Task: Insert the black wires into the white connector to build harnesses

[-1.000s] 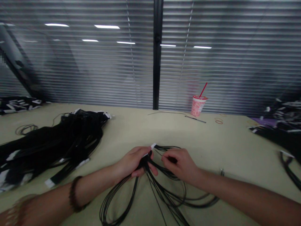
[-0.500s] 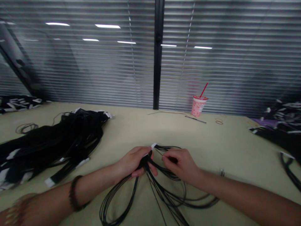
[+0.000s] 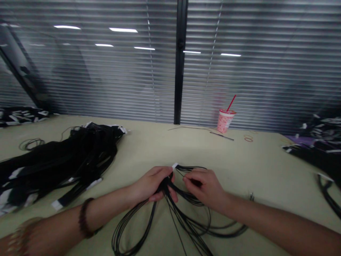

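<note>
A bundle of thin black cables (image 3: 183, 217) fans out in loops across the table in front of me. My left hand (image 3: 157, 181) grips the bundle where its strands come together, the thumb pressed beside a white connector end (image 3: 174, 166). To the right of that, my right hand (image 3: 204, 185) has its thumb and index finger pinched on one thin strand that runs up toward the connector. More strands pass behind and under the right hand. The exact tip of the pinched strand is too small to make out.
A heap of black cables with white ends (image 3: 87, 153) lies on the left, with more black cables (image 3: 317, 153) at the right edge. Farther back stand a pink cup with a straw (image 3: 225, 121), a pen (image 3: 222, 136) and rubber bands (image 3: 248, 138). Window blinds (image 3: 119, 78) rise behind the table.
Both hands keep their hold on the cables and have barely moved. The whole view has shifted very slightly.
</note>
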`<state>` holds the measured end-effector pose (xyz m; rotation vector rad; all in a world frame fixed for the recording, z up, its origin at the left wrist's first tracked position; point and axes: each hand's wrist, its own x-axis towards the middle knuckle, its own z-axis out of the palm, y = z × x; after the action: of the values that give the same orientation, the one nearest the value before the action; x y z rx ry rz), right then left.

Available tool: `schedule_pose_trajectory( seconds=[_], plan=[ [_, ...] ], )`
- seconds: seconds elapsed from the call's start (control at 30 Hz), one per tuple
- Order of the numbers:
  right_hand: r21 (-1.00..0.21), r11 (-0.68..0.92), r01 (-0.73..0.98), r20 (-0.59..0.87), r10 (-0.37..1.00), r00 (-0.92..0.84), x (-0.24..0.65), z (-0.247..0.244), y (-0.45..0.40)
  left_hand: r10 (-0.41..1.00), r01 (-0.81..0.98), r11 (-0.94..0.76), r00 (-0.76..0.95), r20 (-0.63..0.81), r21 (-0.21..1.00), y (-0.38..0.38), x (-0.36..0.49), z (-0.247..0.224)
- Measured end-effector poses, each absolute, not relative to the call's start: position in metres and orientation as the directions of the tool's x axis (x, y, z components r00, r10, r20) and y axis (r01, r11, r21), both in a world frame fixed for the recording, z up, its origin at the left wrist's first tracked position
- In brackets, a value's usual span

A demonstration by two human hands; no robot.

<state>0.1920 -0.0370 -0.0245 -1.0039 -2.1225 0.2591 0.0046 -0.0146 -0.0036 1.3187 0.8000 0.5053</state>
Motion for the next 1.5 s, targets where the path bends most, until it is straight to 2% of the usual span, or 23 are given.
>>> schedule_pose_trajectory(
  seconds=[0.13,0.47,0.67,0.87,1.17,1.4,1.5],
  plan=[
    [-0.449,0.692,0.565,0.578,0.707,-0.407,0.192,-0.024,-0.038,0.724,0.102,0.208,0.653,-0.223,0.973,-0.016,0.005,-0.003],
    [-0.508,0.652,0.562,0.559,0.747,-0.361,0.191,-0.023,-0.038,0.712,0.094,0.213,0.667,-0.22,0.973,-0.014,0.004,-0.007],
    [-0.525,0.641,0.559,0.557,0.756,-0.343,0.192,-0.025,-0.038,0.685,0.163,0.194,0.683,-0.253,0.967,-0.017,0.004,-0.004],
    [-0.459,0.688,0.562,0.54,0.719,-0.438,0.192,-0.026,-0.042,0.641,0.228,0.127,0.724,-0.255,0.965,-0.024,0.005,-0.001],
    [-0.441,0.714,0.544,0.571,0.691,-0.444,0.192,-0.024,-0.044,0.614,0.231,0.12,0.747,-0.255,0.966,-0.028,0.006,0.003],
    [-0.515,0.63,0.581,0.567,0.759,-0.32,0.189,-0.024,-0.035,0.709,0.157,0.214,0.654,-0.264,0.964,-0.02,0.008,-0.002],
    [-0.488,0.58,0.653,0.573,0.777,-0.261,0.198,-0.025,-0.022,0.792,0.109,0.187,0.571,-0.215,0.976,-0.022,0.009,-0.004]
  ],
)
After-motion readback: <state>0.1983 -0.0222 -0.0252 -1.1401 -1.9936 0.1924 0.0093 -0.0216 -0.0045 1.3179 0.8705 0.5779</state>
